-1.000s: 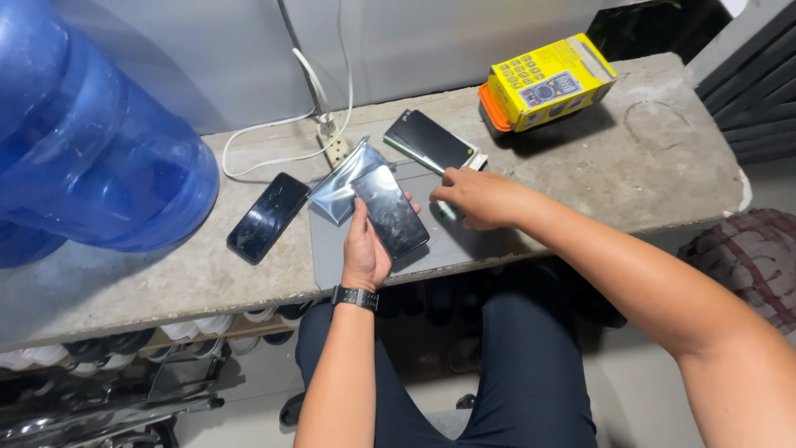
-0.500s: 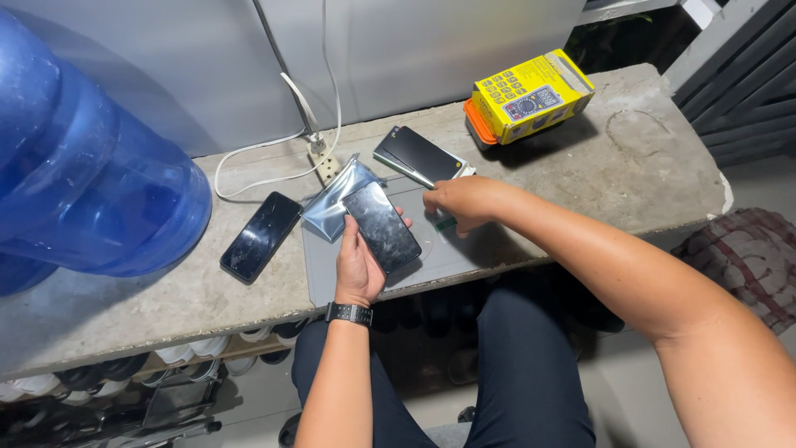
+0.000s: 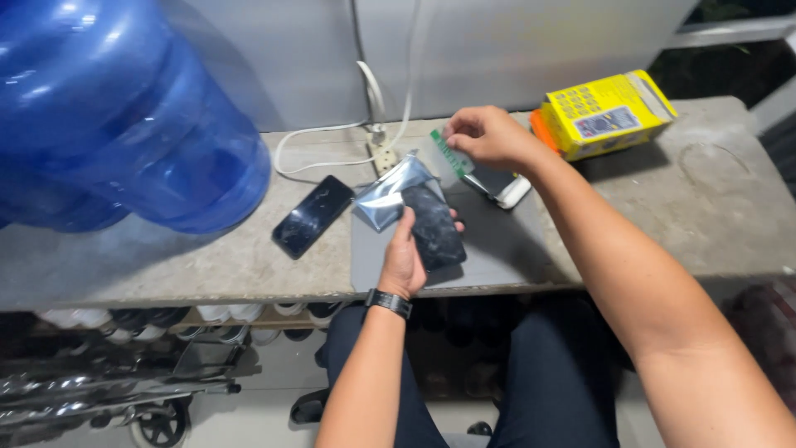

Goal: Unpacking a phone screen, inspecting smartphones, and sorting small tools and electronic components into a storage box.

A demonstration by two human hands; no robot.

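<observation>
Overhead, I see a blue water jug [image 3: 124, 116] filling the left of the concrete bench [image 3: 705, 207], a yellow box [image 3: 605, 112] at right. My left hand [image 3: 404, 261] grips a dark phone [image 3: 433, 226] over the grey mat [image 3: 497, 257]. My right hand [image 3: 489, 137] pinches a clear film with a green tab [image 3: 444, 153] above another phone [image 3: 502, 184].
</observation>
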